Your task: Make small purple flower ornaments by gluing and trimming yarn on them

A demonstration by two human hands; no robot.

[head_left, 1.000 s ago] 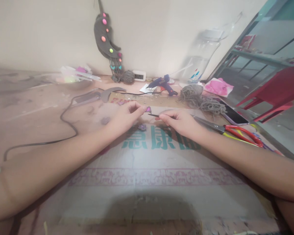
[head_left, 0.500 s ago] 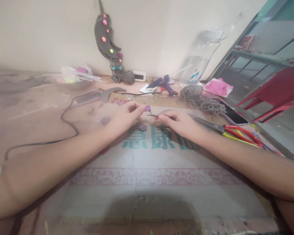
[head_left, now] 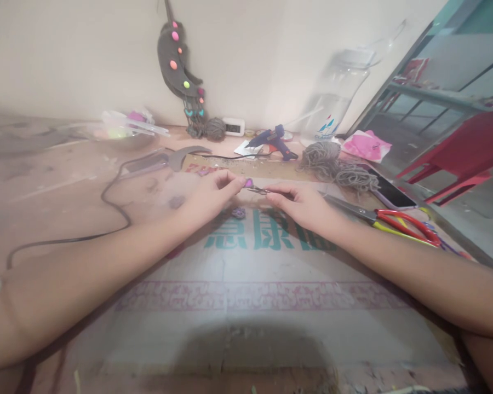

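Observation:
Between finger and thumb, my left hand [head_left: 222,189] pinches a small purple piece [head_left: 248,183] with a dark edge. My right hand [head_left: 293,201] is closed on a thin metal tool [head_left: 258,190], whose tip points left and meets the purple piece; its exact kind is too blurred to tell. Just below the fingertips, a small grey-purple clump [head_left: 239,212] lies on the printed cardboard [head_left: 246,273]. Large scissors [head_left: 365,212] with red and yellow handles lie beside my right forearm.
Along the wall stand a grey crescent ornament [head_left: 172,60], a white digital device [head_left: 234,127], a blue glue gun [head_left: 271,139] and a clear jug [head_left: 332,101]. Grey yarn [head_left: 322,156] and a phone [head_left: 392,189] lie right. A black cable [head_left: 107,200] curves at left.
The metal tool's tip has moved up slightly, closer to the purple piece. Both hands keep nearly the same place and grip.

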